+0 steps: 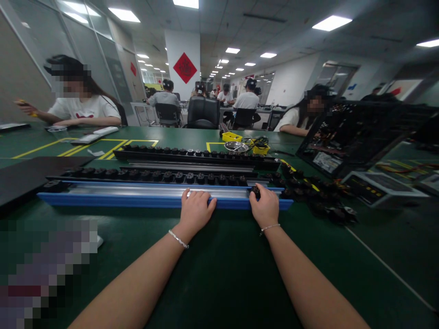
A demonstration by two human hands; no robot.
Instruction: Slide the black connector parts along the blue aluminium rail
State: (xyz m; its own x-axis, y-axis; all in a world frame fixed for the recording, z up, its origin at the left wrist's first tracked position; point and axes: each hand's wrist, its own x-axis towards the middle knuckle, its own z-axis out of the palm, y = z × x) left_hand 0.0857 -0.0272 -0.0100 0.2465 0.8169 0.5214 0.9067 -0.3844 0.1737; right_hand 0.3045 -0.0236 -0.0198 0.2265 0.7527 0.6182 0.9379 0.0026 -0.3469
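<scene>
A long blue rail point(113, 201) with a shiny metal channel lies across the table in front of me. My left hand point(195, 211) rests on its near wall right of the middle, fingers curled over the edge. Close to the rail's right end, my right hand point(265, 208) pinches a small black round-topped part point(254, 191) between thumb and forefinger, at the channel. Another black part point(55, 185) sits at the left end. Behind the blue rail lie black rails point(206, 159) lined with several similar round black parts point(168, 176).
Loose black parts point(329, 194) are heaped to the right, near a power supply box point(380, 189) and an open computer case point(343, 137). A metal dish point(236, 146) and a yellow tray point(232, 136) stand farther back. A dark panel point(30, 176) lies left. Co-workers sit beyond the table.
</scene>
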